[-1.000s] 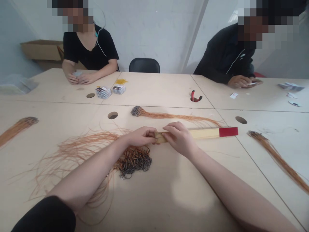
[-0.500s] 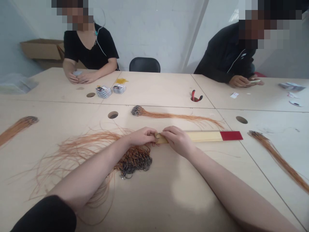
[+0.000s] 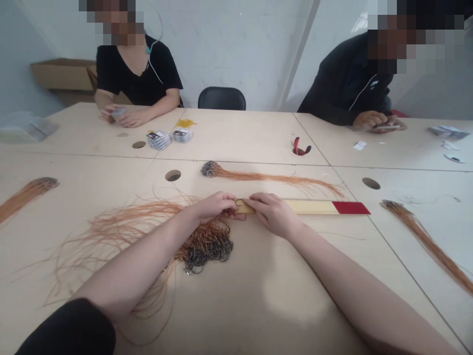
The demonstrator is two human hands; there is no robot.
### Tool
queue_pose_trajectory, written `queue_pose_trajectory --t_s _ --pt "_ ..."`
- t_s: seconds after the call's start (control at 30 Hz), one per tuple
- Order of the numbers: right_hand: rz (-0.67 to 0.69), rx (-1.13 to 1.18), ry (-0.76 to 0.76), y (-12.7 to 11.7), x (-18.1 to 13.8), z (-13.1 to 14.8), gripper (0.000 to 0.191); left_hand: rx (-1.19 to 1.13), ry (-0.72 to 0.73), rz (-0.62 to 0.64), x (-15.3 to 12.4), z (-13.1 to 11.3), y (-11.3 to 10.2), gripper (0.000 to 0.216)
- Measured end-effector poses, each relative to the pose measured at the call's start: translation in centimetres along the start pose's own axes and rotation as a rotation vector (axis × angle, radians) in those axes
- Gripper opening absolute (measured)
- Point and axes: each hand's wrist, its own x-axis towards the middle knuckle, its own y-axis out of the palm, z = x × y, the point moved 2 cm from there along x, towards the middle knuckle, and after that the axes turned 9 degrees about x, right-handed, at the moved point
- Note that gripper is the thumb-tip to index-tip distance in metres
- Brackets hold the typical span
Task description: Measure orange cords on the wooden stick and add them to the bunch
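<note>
A light, stiff wooden slat [image 3: 310,207] is being pinched at its end; the left hand [image 3: 216,207] and right hand [image 3: 273,214] are being kept nearly closed.

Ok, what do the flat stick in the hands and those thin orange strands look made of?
The flat stick looks like pale, unvarnished wood; its red end could be paint or tape. The thin orange strands look like coated wire or plastic cord, judging by their springy curves, but they are too fine to tell.
</note>
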Motion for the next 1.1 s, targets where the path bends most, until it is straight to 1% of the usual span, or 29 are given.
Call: queue_pose_trajectory --t_s 0.13,0.23,0.33,0.5,0.63,0.73,0.83,0.93,1.0,1.1 --pt "0.011 0.027 -0.005 0.0 -0.1 0.0 0.033 -0.032 -0.014 -0.008 -0.2 -0.3 0.2 0.01" --pt "-0.006 0.068 -0.002 0.1 0.0 -0.1 0.036 -0.056 -0.021 0.013 -0.3 -0.4 0.3 0.012" --pt "-0.015 0.17 0.032 0.0 0.1 -0.2 0.035 -0.058 -0.021 0.028 -0.2 -0.2 0.1 0.013" --pt "0.062 0.359 0.12 -0.6 0.5 -0.1 0.033 -0.026 -0.041 0.046 -0.3 0.0 -0.1 0.015" --pt "0.124 0.471 0.18 -1.5 0.9 0.1 0.031 0.032 0.008 0.129 -0.7 -0.4 0.1 0.015" --pt "0.186 0.535 0.24 -2.4 1.1 0.2 0.03 0.096 0.039 0.194 -0.9 -0.7 0.1 0.02" --pt "0.231 0.563 0.297 -3.1 1.2 0.4 0.029 0.078 0.074 0.26 -1.0 -0.7 0.0 0.018" --pt "0.216 0.557 0.298 -3.3 1.3 0.3 0.029 -0.005 0.079 0.322 -0.9 -0.3 -0.3 0.015" --pt "0.175 0.526 0.268 -2.9 1.1 0.2 0.03 -0.086 0.076 0.357 -0.7 0.1 -0.7 0.016" --pt "0.071 0.402 0.211 -1.5 0.5 0.0 0.032 -0.202 0.089 0.323 -0.2 0.6 -1.3 0.013"
